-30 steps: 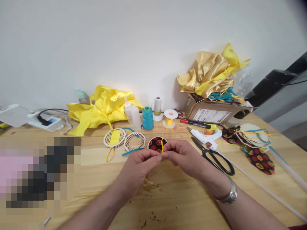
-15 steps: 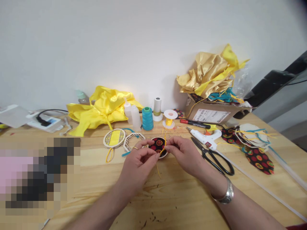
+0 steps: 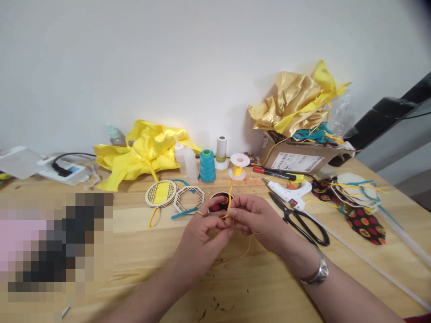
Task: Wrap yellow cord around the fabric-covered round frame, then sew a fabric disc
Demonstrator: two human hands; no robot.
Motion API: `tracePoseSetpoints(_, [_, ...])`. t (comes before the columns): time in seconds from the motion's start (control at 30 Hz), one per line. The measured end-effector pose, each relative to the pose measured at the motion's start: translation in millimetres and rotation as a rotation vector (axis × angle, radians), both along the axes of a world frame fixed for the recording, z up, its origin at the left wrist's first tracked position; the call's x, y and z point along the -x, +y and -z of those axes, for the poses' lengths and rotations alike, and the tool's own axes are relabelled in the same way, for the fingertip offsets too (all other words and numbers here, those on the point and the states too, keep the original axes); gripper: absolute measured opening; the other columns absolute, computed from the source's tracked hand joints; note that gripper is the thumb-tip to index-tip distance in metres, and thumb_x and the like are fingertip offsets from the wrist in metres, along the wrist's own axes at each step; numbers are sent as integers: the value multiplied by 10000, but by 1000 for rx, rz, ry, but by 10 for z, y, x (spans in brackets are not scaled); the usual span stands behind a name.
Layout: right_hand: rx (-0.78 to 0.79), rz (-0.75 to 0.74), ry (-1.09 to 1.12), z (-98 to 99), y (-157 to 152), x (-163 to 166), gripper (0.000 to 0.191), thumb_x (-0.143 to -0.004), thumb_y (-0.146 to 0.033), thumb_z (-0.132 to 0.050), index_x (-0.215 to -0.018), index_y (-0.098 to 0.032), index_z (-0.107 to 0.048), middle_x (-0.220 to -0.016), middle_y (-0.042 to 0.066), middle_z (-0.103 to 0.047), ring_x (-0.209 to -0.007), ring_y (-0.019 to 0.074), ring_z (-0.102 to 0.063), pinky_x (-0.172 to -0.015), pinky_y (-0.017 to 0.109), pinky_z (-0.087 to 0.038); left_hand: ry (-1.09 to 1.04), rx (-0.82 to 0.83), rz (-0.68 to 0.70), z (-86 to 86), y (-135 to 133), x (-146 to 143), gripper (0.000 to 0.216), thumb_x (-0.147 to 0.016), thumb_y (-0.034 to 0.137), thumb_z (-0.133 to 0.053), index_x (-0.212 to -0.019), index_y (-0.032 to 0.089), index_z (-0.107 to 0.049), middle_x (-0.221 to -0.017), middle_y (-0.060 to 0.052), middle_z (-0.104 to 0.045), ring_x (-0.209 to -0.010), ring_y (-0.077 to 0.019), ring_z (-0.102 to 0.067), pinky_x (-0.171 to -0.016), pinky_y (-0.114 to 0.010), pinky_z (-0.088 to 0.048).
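Note:
My left hand (image 3: 206,233) and my right hand (image 3: 254,220) meet over the table at centre. Both pinch a yellow cord (image 3: 230,200) where their fingertips come together. Just beyond the fingers is a round disc covered in dark fabric with red spots (image 3: 219,204), with a pale rim, partly hidden by my left fingers. A thin loose end of the cord hangs below my right hand. Behind stands a white spool of yellow cord (image 3: 239,160). Left of my hands lie an octagonal lattice frame (image 3: 189,199) and a round lattice frame backed in yellow (image 3: 161,194).
Black scissors (image 3: 303,224), a white glue gun (image 3: 286,193) and a marker (image 3: 274,173) lie to the right. Behind are a teal thread cone (image 3: 207,166), white bottles (image 3: 190,164), yellow satin (image 3: 144,152) and a cardboard box (image 3: 292,157) heaped with fabric. Spotted fabric (image 3: 365,225) lies far right.
My fingertips have drawn closer together on the cord, the left hand shifting slightly right. The loose cord end has swung from the left to the right, below my right hand.

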State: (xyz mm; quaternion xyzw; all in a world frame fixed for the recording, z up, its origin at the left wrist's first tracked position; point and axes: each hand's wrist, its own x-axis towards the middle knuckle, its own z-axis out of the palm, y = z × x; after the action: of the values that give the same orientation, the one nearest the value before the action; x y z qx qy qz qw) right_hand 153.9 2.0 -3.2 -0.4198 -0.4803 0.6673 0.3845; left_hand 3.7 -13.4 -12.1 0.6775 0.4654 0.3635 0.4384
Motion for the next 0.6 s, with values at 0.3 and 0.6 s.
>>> tracePoseSetpoints(0.3, [-76, -5, -183, 20, 28, -45, 157, -731, -267, -562, -634, -162, -495, -507, -53, -455, -424, 48, -324, -411, 192, -240, -371, 339, -66, -85, -18, -28, 108, -719, 225, -625, -759, 194, -530, -900, -45, -636, -784, -169, -603, -668, -286, -466])
tracePoseSetpoints(0.6, [-146, 7, -371, -2, 30, -47, 89, -711, -215, -565, -647, -152, -571, -541, -35, -501, -479, 68, -379, -447, 196, -279, -93, 266, -57, -101, 25, 36, 143, -752, 279, -588, -794, 192, -693, -728, 0, -665, -686, -145, -550, -621, -228, -409])
